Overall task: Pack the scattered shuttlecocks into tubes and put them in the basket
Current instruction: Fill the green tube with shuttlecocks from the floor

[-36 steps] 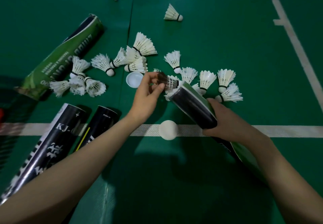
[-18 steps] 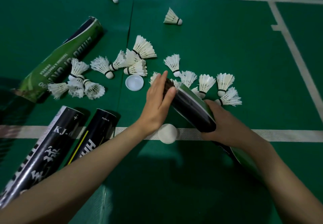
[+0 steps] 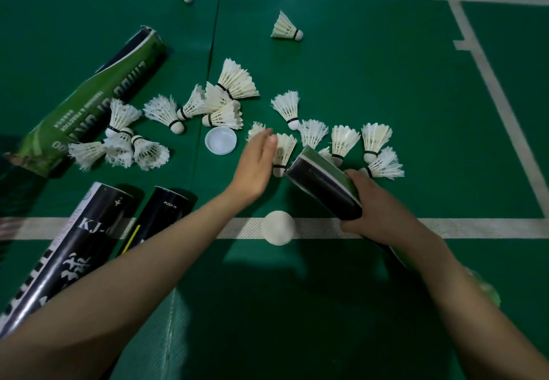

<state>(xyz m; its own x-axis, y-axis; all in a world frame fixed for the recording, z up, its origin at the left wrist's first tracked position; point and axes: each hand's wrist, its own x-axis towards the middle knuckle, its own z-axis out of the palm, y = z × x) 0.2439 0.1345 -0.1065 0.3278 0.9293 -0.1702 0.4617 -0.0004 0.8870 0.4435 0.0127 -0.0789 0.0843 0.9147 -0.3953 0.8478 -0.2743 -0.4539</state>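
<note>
Green court floor with white lines; right hand grips the black-and-green tube, fingers curled round its middle, open mouth pointing away from the person. Left hand, just left of the tube mouth, has its fingers straight and together, holding nothing, tips beside a loose shuttlecock that lies at the mouth; contact cannot be told. A row of shuttlecocks lies just beyond the tube, a cluster of shuttlecocks well to its left, a white cap near its left side, and a green tube farther left.
</note>
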